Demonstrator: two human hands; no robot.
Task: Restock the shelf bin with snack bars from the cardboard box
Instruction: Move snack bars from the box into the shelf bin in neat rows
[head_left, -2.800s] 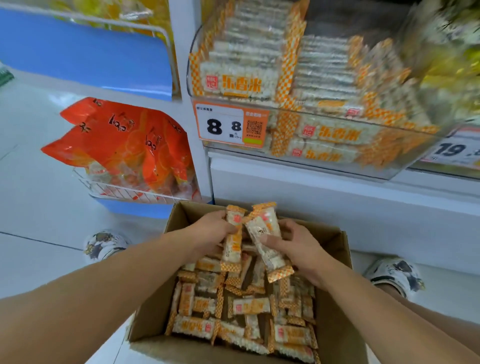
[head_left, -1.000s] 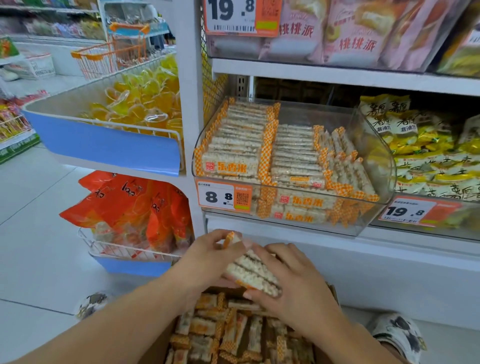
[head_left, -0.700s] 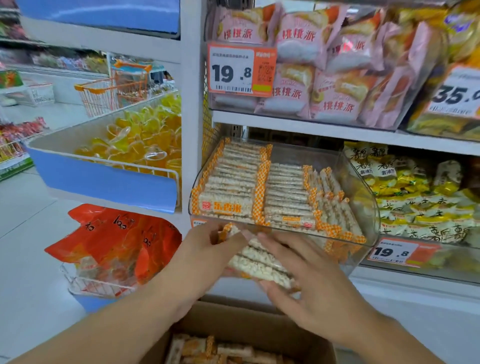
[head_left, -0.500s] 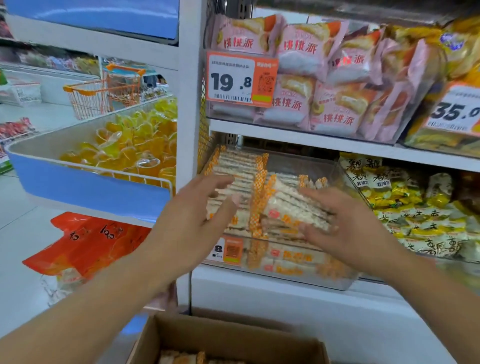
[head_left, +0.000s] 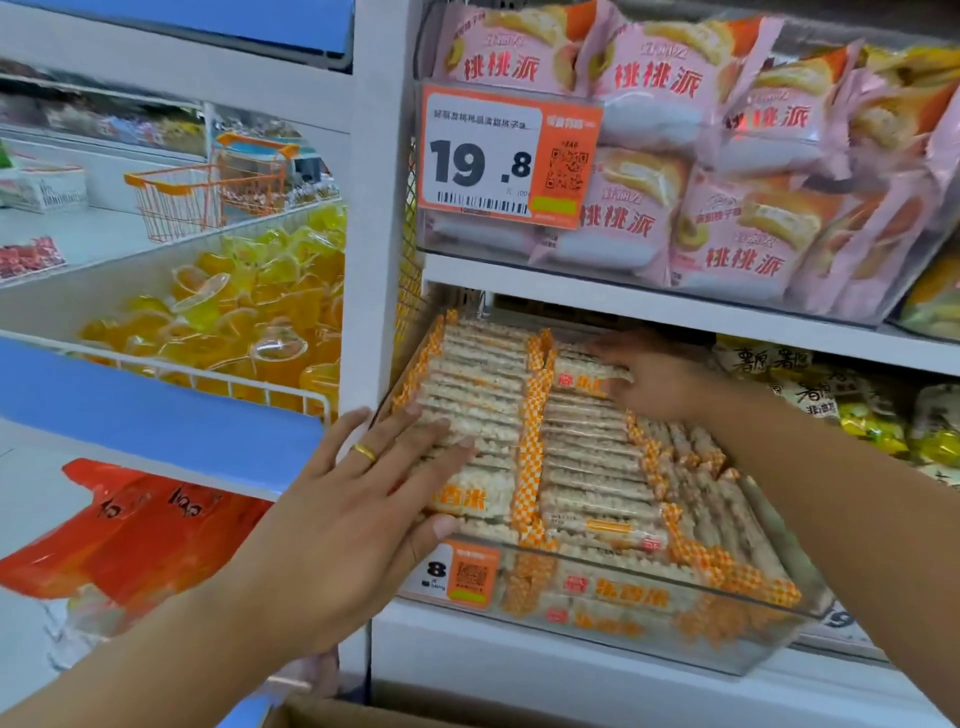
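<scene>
Having lifted the bars (head_left: 589, 375) from the box (head_left: 332, 716), my right hand (head_left: 655, 379) now grips them at the bin's (head_left: 649, 657) back. My left hand (head_left: 358, 499), fingers straight, has let go and steadies the front row, so only release remains.

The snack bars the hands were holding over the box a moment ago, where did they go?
Both hands carried them up from the cardboard box into the shelf bin. Now the left hand lies flat on the left row, and the right hand presses snack bars down at the back. The bin and price tags stayed put.
</scene>
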